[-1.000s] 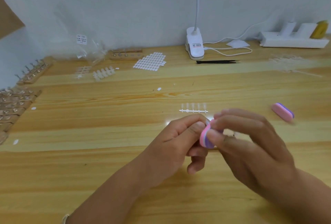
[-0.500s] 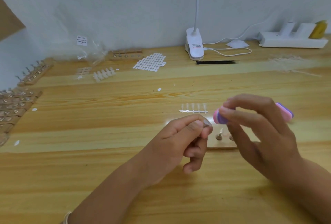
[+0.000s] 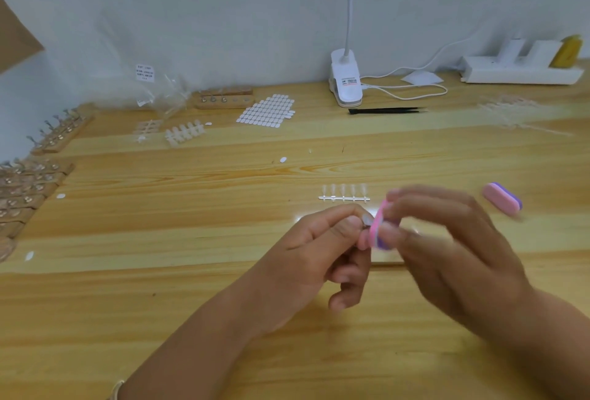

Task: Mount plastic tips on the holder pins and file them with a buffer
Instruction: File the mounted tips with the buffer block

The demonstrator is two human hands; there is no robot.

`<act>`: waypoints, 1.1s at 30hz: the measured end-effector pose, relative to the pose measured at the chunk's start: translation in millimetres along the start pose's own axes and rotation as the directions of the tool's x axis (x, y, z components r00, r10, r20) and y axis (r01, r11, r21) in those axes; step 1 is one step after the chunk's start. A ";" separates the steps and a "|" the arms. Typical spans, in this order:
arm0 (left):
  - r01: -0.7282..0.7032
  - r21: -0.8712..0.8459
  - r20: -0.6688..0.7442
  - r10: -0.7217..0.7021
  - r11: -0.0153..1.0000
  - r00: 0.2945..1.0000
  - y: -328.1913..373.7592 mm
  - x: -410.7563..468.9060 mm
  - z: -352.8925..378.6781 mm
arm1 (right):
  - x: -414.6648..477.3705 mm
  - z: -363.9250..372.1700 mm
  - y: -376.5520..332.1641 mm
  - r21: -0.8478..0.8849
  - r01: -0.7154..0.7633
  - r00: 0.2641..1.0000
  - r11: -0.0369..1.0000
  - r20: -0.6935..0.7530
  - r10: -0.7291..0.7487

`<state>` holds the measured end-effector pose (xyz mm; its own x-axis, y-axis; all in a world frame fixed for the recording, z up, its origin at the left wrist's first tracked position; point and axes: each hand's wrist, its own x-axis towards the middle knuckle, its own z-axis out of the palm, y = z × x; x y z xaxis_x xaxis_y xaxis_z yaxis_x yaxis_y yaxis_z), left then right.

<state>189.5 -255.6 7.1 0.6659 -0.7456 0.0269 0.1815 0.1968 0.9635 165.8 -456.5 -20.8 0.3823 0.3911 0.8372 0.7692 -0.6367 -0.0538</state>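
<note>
lower centre of the frame: the left hand (image 3: 322,249) pinches a small plastic tip (image 3: 366,220) between thumb and forefinger (it barely shows), and the blurred right hand (image 3: 447,240) grips a pink-and-purple buffer (image 3: 380,232) set against that tip. just above them a strip of clear tips (image 3: 344,194) lies on the counter (image 3: 191,224); a second buffer (image 3: 503,199) lies at right.

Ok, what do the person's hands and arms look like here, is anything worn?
Left hand and right hand are bare: no gloves, no rings visible, though the right is motion-blurred. No sleeves on the forearms. A thin pale band shows at the left wrist.
</note>
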 end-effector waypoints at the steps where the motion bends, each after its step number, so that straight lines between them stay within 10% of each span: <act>1: -0.013 0.018 -0.009 0.013 1.000 1.000 0.3 -0.1 -0.6 | 0.6 -1.9 6.6 -0.030 -0.050 0.999 0.998 0.005 0.050; 17: -0.106 0.525 -0.349 0.327 0.844 0.878 -7.6 0.3 3.4 | 4.1 -3.9 9.4 -0.050 -0.194 0.979 0.980 0.049 0.196; 33: -0.118 0.693 -0.346 0.471 0.712 0.812 -7.3 0.4 4.2 | 4.2 -1.5 6.3 -0.068 -0.151 0.982 0.986 0.101 0.157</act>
<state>185.4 -260.0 1.2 0.8761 -0.2922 0.3835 -0.4505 -0.2131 0.8670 171.5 -459.9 -16.8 0.5482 0.3516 0.7588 0.6661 -0.7322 -0.1420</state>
